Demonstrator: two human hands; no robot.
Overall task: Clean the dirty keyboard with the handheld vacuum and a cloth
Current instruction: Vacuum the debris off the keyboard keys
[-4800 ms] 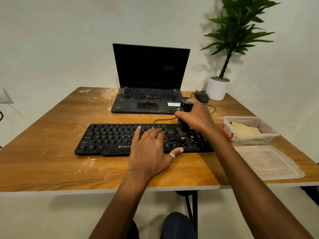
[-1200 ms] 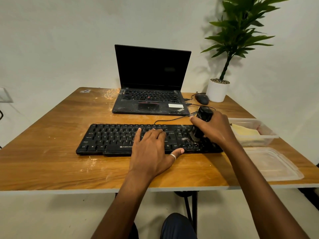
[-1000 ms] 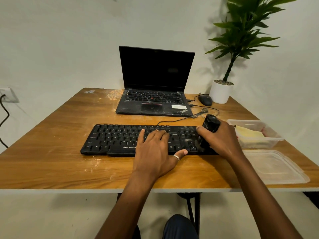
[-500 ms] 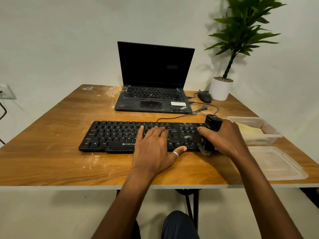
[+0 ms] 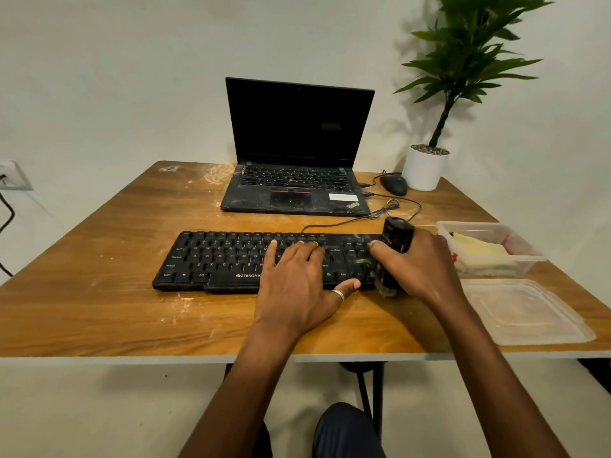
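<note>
A black keyboard [image 5: 224, 259] with pale dust on its right keys lies across the middle of the wooden table [image 5: 99, 312]. My left hand [image 5: 297, 282] rests flat on the keyboard's middle keys, fingers spread, thumb at the front edge. My right hand [image 5: 420, 266] grips a black handheld vacuum [image 5: 398, 238], tilted, with its brush tip [image 5: 385, 289] at the keyboard's front right corner. A yellow cloth [image 5: 479, 249] lies folded in a clear plastic box [image 5: 525, 259] to the right.
An open dusty laptop [image 5: 294, 190] stands behind the keyboard. A black mouse [image 5: 393, 185], its cable and a potted plant [image 5: 426, 166] sit at the back right. A clear lid [image 5: 525, 312] lies near the front right edge. Dust streaks mark the table.
My right hand has swept the vacuum from mid keyboard to its right end, then drawn the brush toward the front edge. My left hand has stayed on the keys.
</note>
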